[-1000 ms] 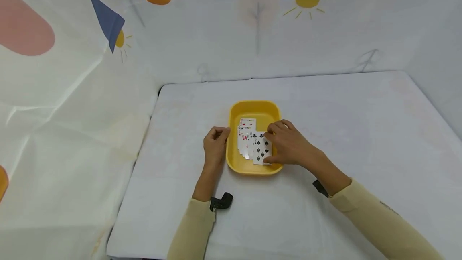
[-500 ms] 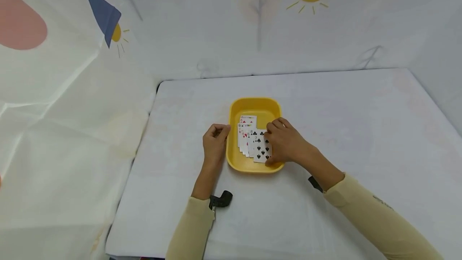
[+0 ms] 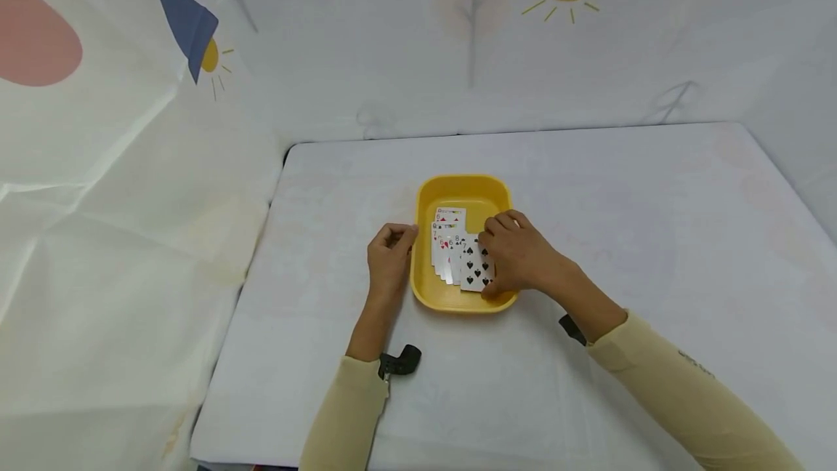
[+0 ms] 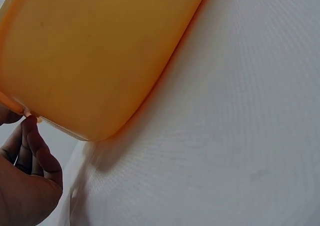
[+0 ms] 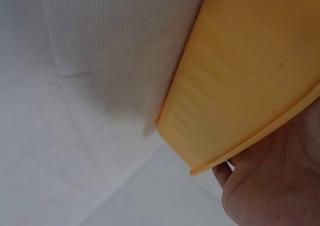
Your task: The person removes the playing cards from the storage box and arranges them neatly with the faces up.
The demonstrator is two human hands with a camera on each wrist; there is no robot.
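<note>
A yellow tray (image 3: 464,182) sits mid-table with a fan of playing cards (image 3: 450,253) lying face up inside it. My left hand (image 3: 400,235) is at the tray's left rim, fingers curled and pinching the edge. In the left wrist view the fingertips of that left hand (image 4: 22,120) meet the lip of the tray (image 4: 100,51). My right hand (image 3: 490,266) reaches over the tray's right side and grips the front spade card, fingers at its top and thumb at its bottom. The right wrist view shows the tray's outer wall (image 5: 250,86) and the palm of my right hand (image 5: 272,186).
The white table (image 3: 621,187) stretches to the right and toward me. A printed fabric backdrop (image 3: 163,166) hangs behind and along the left edge. Black wrist mounts (image 3: 400,363) sit on both forearms.
My right hand has slid slightly further over the front card and curled tighter. The left hand and tray have stayed put; the camera tilted a little.
</note>
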